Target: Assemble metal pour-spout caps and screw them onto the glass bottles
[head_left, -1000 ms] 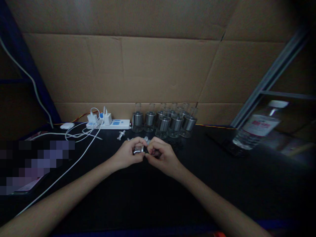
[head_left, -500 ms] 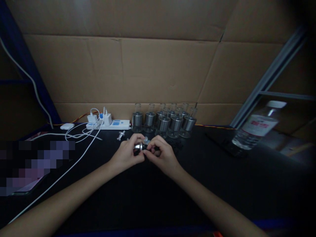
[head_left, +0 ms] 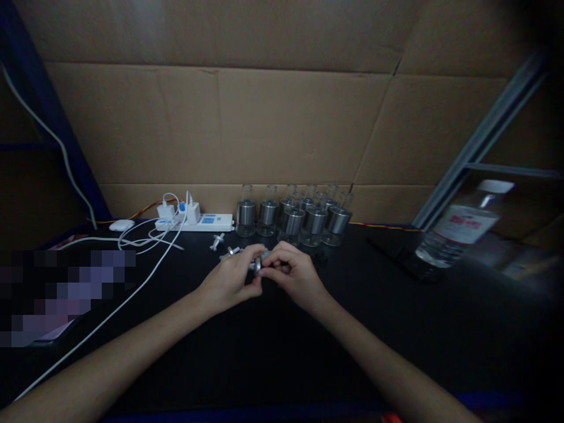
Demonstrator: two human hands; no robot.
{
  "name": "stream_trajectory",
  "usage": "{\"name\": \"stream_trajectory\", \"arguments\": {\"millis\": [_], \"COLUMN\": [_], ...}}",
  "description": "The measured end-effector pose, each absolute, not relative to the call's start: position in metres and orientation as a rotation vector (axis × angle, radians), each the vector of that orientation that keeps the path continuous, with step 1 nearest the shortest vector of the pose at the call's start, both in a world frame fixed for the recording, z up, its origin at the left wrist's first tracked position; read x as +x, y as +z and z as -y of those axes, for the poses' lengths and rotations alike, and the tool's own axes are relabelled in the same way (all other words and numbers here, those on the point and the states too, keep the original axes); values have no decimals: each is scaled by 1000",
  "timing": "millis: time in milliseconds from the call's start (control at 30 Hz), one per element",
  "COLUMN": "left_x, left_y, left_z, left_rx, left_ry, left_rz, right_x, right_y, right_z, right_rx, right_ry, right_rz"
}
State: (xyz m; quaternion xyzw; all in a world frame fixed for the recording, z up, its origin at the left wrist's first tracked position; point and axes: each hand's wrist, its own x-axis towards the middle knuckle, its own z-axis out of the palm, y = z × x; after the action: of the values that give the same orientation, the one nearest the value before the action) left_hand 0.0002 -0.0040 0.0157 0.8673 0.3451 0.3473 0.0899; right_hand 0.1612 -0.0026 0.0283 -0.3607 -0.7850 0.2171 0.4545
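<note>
My left hand (head_left: pixel 235 276) is closed around a small shiny round metal part (head_left: pixel 257 268), fingers and thumb on either side of it. My right hand (head_left: pixel 294 269) pinches at the same part from the right, with its fingertips touching my left fingers. A greyish piece shows between the two hands, mostly covered by the fingers, so its kind is unclear. Just behind my left hand lies a small silver-and-clear fitting (head_left: pixel 230 252), partly hidden. A similar small fitting (head_left: pixel 217 241) lies farther back on the black tabletop (head_left: pixel 273 358).
Several glass bottles with metal sleeves (head_left: pixel 293 222) stand against the cardboard wall (head_left: pixel 286 129). A white power strip (head_left: pixel 220 222) with chargers and looping white cables sits back left. Small dark pieces (head_left: pixel 321 257) lie right of my hands. At right stands a water bottle (head_left: pixel 458 226).
The round metal part has turned between my hands and now shows more edge-on. My hands have shifted slightly right and nearer, uncovering the silver-and-clear fitting behind the left hand.
</note>
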Motion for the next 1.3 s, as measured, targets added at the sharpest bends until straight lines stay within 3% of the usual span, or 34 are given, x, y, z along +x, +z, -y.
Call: {"name": "stream_trajectory", "arguments": {"millis": [367, 700, 1033, 1167, 1300], "left_x": [-4, -11, -13, -11, -8], "left_y": [16, 16, 15, 15, 13], "left_z": [4, -4, -4, -1, 2], "left_rx": [2716, 3072, 3368, 3265, 2988], "left_ry": [988, 1149, 1235, 1251, 1289], "left_rz": [-953, -827, -741, -756, -816], "right_x": [161, 155, 156, 159, 161], "right_y": [28, 28, 30, 29, 30], "right_z": [7, 9, 12, 10, 11], "right_rx": [-913, -758, -754, -772, -834], "right_ry": [876, 1239, 1375, 1266, 780], "right_rz": [1961, 1589, 1440, 1540, 1801]}}
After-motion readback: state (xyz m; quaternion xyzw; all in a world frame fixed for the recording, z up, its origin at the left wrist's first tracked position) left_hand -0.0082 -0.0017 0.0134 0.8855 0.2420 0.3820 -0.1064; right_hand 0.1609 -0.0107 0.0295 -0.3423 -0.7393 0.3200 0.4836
